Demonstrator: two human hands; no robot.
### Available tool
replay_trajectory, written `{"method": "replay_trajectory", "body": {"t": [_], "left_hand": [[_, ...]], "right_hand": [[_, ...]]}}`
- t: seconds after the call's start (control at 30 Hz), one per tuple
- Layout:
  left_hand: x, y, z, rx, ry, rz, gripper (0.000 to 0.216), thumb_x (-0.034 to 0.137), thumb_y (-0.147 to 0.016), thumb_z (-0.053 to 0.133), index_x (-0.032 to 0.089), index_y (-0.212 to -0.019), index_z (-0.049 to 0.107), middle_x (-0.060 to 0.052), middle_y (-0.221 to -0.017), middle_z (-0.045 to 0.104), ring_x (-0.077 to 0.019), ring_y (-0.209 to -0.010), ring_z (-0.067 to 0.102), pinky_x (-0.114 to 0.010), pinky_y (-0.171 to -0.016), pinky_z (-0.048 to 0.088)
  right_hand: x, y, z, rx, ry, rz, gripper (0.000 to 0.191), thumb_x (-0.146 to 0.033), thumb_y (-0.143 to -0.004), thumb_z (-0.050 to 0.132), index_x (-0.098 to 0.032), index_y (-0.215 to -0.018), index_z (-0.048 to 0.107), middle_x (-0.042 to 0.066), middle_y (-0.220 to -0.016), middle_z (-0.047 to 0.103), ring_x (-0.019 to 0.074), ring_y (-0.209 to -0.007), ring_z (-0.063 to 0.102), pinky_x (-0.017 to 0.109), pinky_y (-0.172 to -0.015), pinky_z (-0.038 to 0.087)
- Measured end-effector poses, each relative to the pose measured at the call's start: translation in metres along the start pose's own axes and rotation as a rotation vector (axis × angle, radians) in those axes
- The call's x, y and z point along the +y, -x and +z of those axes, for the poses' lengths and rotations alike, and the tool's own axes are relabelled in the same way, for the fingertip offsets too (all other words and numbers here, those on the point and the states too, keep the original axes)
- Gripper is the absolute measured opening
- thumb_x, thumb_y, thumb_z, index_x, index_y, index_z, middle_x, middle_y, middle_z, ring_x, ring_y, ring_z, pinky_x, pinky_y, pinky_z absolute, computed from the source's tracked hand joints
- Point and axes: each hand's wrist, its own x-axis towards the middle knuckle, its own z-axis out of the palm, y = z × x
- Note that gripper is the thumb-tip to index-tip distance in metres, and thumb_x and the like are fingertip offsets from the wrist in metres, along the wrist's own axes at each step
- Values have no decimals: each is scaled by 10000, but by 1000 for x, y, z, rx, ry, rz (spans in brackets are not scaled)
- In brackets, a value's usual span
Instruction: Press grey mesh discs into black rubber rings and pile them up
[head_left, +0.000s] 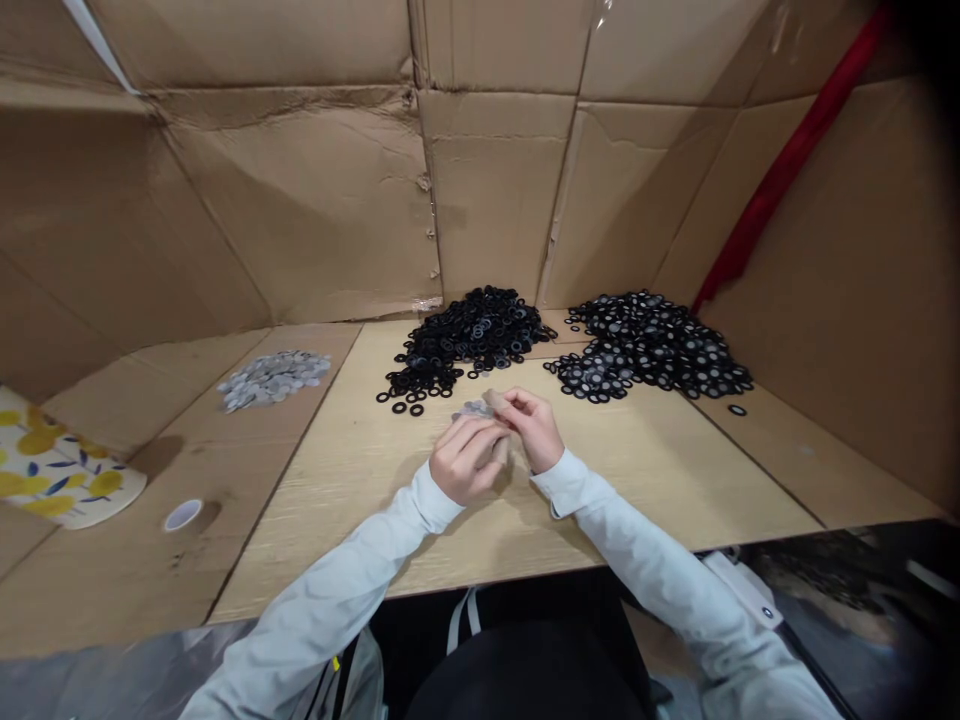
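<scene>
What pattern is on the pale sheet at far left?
The sheet shows yellow fruit and blue leaves on cream; head view.

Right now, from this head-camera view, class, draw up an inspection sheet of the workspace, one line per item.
surface: pale wood-grain board on flattened cardboard, with cardboard walls behind.
job's things: small stack of grey discs at the hands; heap of black rings; heap of black rings with grey centres; heap of grey discs.
clutter: lemon-print mat; white-rimmed roll.
grippers: left hand and right hand, bare, together at the stack.
cables: nothing seen.
surroundings: red strap along the right wall.
</scene>
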Motion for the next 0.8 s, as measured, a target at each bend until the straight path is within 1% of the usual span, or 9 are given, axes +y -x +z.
{"method": "replay_trajectory", "body": {"t": [0.07,0.13,0.2,0.3,0.37,0.5,0.63,0.8], "left_hand": [[-1,0,0,58,-19,-38,199,97,-681,512,151,-869,551,-66,-824,610,-156,-803,552,-322,-720,466],[-3,-1,0,117,-47,-98,190,106,-681,524,148,-863,554,-64,-813,607,-154,-803,551,-313,-717,467],[-6,-1,0,146,-70,-149,199,115,-685,533,153,-879,556,-63,-827,608,-152,-809,549,-310,-720,467],[-9,-2,2,149,-87,-165,223,130,-689,545,160,-909,560,-69,-864,610,-159,-824,549,-322,-734,467],[-10,-3,3,157,-91,-146,224,138,-691,547,159,-914,565,-71,-862,614,-161,-824,551,-326,-733,471],[-9,-3,4,155,-94,-96,219,142,-704,532,154,-919,571,-75,-852,621,-162,-806,559,-329,-711,484],[-9,-2,4,138,-101,-83,225,139,-715,507,143,-932,568,-87,-863,622,-167,-813,558,-339,-717,487],[-11,-2,3,104,-160,-49,206,135,-714,500,128,-906,571,-98,-849,625,-172,-802,559,-337,-712,485]], "right_hand": [[2,-1,2,-79,-262,156,164,-315,-626,603,-173,-702,574,-28,-617,552,80,-570,493,204,-531,383],[2,0,4,-159,-464,306,215,-336,-663,562,-183,-813,577,-11,-700,577,88,-618,512,211,-559,399],[1,2,8,-227,-590,414,226,-352,-711,506,-194,-862,564,-7,-721,580,91,-625,518,214,-555,407],[-3,8,16,-273,-693,491,191,-354,-758,446,-202,-809,551,-14,-679,574,99,-638,531,214,-552,419],[-5,12,21,-309,-725,513,218,-380,-777,414,-203,-795,540,-11,-677,575,110,-673,542,226,-570,435],[-4,13,26,-367,-760,509,307,-447,-787,366,-200,-848,537,2,-715,584,127,-739,551,247,-608,458],[3,13,26,-333,-747,477,329,-483,-768,384,-206,-843,547,-3,-726,584,125,-771,551,243,-637,467],[7,14,27,-272,-703,415,274,-478,-743,440,-228,-759,550,-34,-720,576,85,-764,547,190,-658,459]]}}
